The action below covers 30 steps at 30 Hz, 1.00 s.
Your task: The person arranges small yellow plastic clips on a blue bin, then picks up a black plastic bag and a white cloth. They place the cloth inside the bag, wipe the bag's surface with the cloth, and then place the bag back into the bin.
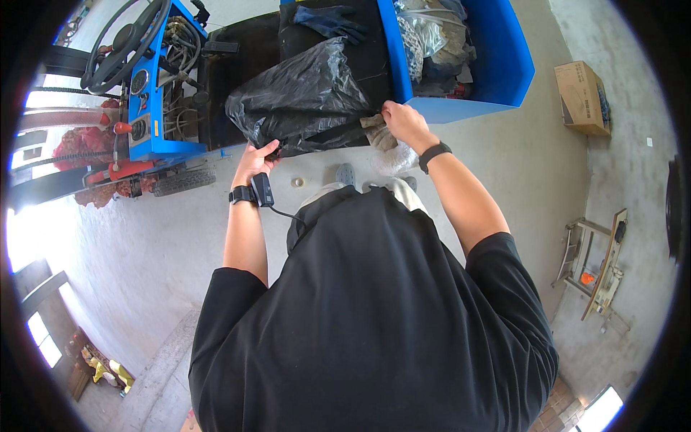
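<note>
A crumpled black plastic bag point(295, 97) lies across the dark seat point(237, 57). My left hand point(259, 157) grips the bag's lower left edge, thumb on top. My right hand point(407, 124) is closed at the bag's right end, beside the blue bin; exactly what its pinched fingers hold is hard to make out. A grey-beige rag point(374, 133) and crumpled translucent plastic point(389, 158) hang just below that hand. A dark blue glove point(327, 21) lies on the seat beyond the bag.
A blue vehicle console point(144, 129) with steering wheel, gauges and levers is at upper left. A blue bin point(504, 65) holding rags and plastic is at upper right. A cardboard box point(579, 97) and a folding metal stand point(601, 263) are by the right wall.
</note>
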Motion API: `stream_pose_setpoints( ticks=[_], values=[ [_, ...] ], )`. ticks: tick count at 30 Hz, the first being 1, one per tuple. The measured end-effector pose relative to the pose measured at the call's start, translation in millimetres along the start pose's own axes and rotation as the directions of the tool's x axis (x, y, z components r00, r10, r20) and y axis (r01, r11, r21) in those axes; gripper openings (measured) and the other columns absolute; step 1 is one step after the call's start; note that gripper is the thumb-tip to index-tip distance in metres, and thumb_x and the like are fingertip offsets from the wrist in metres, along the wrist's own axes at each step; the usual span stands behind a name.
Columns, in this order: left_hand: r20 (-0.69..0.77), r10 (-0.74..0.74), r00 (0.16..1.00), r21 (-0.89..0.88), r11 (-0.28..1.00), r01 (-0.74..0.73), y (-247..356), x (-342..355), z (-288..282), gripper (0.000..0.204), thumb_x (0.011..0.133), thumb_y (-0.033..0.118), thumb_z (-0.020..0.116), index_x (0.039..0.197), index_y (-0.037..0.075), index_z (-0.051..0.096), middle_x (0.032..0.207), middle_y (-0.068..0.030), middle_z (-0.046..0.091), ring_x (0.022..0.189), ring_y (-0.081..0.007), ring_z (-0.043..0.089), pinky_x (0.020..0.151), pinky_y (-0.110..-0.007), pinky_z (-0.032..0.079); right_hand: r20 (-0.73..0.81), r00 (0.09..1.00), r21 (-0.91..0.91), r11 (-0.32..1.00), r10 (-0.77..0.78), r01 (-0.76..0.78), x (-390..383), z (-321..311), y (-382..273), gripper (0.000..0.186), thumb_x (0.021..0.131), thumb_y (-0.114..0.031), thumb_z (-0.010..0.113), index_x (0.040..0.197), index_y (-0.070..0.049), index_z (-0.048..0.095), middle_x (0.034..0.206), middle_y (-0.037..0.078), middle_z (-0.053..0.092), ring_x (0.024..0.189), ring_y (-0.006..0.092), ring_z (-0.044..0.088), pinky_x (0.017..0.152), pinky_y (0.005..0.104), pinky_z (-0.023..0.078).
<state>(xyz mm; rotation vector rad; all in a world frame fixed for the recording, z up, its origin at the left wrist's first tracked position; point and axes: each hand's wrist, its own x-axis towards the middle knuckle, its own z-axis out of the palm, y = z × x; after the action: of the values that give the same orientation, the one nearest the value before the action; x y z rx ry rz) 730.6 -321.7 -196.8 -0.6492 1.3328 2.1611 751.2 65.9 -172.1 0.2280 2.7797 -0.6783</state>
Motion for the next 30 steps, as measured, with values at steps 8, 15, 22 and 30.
stream_pose_setpoints(
  ticks=[8,15,22,30],
  values=[
    [-0.041,0.214,0.976,0.048,0.976,-0.212,4,39,-31,0.031,0.092,-0.005,0.071,0.119,0.005,0.062,0.098,-0.0028,0.065,0.080,-0.0147,0.060,0.063,-0.030,0.051,-0.049,0.999,-0.021,1.000,-0.013,0.012,-27,3,10,0.023,0.099,-0.028,0.052,0.106,-0.011,0.067,0.092,0.021,0.073,0.088,0.0448,0.069,0.079,0.0554,0.055],
    [0.125,0.581,0.804,0.945,0.178,-0.275,53,50,-35,0.048,0.087,-0.003,0.071,0.134,0.003,0.061,0.117,-0.0194,0.072,0.103,-0.0324,0.071,0.091,-0.039,0.053,-0.095,0.991,-0.216,0.974,-0.095,0.073,-57,-23,34,0.026,0.098,-0.038,0.061,0.108,-0.014,0.064,0.081,0.018,0.072,0.080,0.0414,0.070,0.070,0.0514,0.054],
    [0.200,0.660,0.724,0.874,0.214,-0.437,88,66,-35,0.042,0.091,0.002,0.068,0.133,0.006,0.065,0.117,-0.0228,0.071,0.108,-0.0383,0.069,0.095,-0.037,0.052,-0.322,0.941,-0.025,0.994,-0.107,0.105,-89,-117,17,0.029,0.090,-0.036,0.076,0.104,-0.012,0.068,0.073,0.011,0.072,0.070,0.0308,0.072,0.063,0.0404,0.055],
    [0.341,0.719,0.606,0.864,0.014,-0.503,74,99,18,0.051,0.087,0.004,0.073,0.137,0.009,0.063,0.116,-0.0175,0.067,0.110,-0.0381,0.064,0.099,-0.041,0.049,-0.757,0.412,-0.310,0.833,-0.508,0.457,-78,-232,-42,0.027,0.082,-0.019,0.088,0.095,-0.006,0.068,0.077,0.005,0.072,0.058,0.0138,0.066,0.055,0.0233,0.050]
  ],
)
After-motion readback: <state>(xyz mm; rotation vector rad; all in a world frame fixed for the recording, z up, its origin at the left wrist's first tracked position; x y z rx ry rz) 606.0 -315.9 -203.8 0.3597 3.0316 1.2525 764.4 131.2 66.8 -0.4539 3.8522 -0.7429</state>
